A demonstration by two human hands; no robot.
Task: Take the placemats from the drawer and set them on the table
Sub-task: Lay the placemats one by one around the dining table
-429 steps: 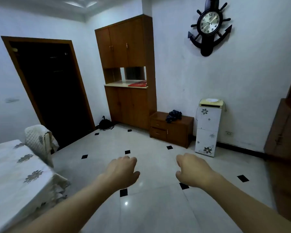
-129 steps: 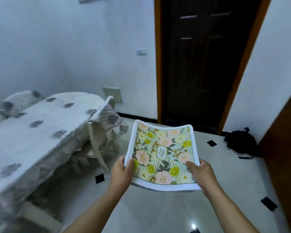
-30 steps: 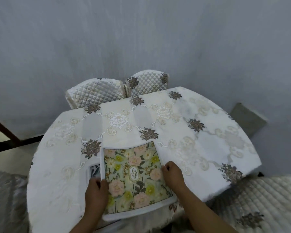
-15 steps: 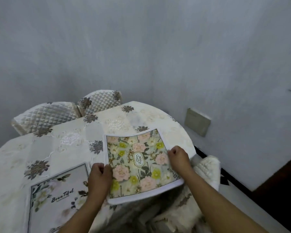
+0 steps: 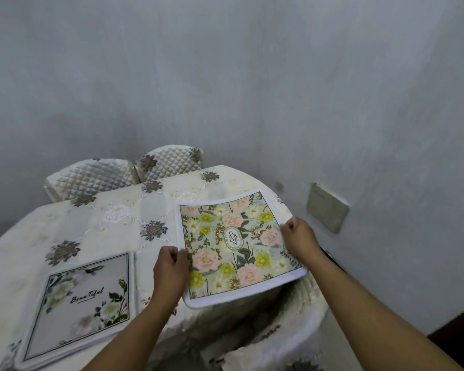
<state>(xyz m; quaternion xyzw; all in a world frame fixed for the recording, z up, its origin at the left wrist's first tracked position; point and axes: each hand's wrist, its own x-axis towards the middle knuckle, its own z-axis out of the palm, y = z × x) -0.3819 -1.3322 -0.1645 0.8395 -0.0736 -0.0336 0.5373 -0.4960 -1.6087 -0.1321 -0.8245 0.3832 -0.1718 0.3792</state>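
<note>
Covered table [image 5: 113, 218], two placemats [image 5: 236, 245], two chairs [image 5: 91, 178]

A single wide-angle head view looks forward and steeply down from close above the bench [image 5: 113, 218], near its right edge. It faces the bench's far edge, two quilted chair backs [image 5: 123, 175] and a grey wall [image 5: 225, 89]. Both forearms enter from the bottom.
</note>
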